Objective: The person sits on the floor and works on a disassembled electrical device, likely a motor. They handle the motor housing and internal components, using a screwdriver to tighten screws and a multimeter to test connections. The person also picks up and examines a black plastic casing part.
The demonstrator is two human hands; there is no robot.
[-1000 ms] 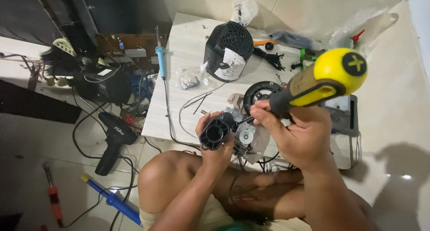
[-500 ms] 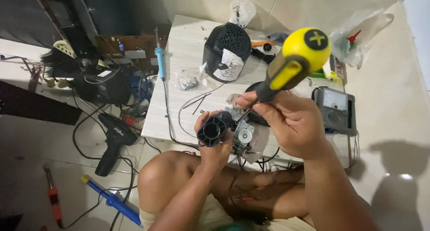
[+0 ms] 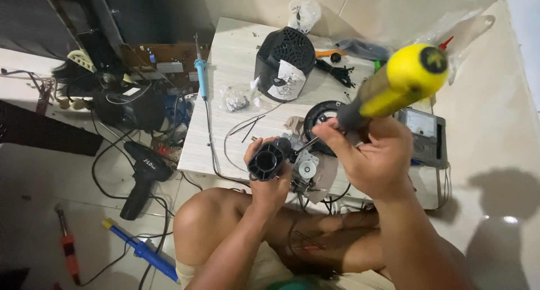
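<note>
Head view: left hand [image 3: 269,184] grips a black round part [image 3: 269,160] over the counter [image 3: 236,59] edge, above the knee. Right hand [image 3: 368,158] is closed around a yellow-handled screwdriver [image 3: 394,84], tip angled into the small motor [image 3: 306,169] beside that part. Risk: tip slips off and jabs the left fingers, since the part is held in air, unbraced. Around: black housing [image 3: 284,62], soldering iron [image 3: 201,76], meter [image 3: 422,135], loose wires [image 3: 247,127] crowd the counter; 1 drill [image 3: 140,174] on the floor.

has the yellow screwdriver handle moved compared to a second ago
Yes. The yellow screwdriver handle swung up and left, from over the meter toward the black housing.
</note>
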